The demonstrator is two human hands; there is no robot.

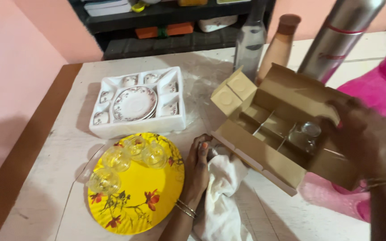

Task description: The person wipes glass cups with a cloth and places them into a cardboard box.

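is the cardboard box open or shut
Open. The cardboard box has its flaps folded back, showing the dividers inside and a clear glass in one compartment. The right hand holds its far side.

Pink walls [10,67] left and far. Dark shelf unit [166,27] at far wall, stacked items on it. White worn tabletop [45,178], brown edge strip [18,156] left. Soft indoor light.

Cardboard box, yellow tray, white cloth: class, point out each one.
cardboard box [260,154], head view, on its front wall
yellow tray [150,178], head view, on its bare middle
white cloth [222,196], head view, on its folds
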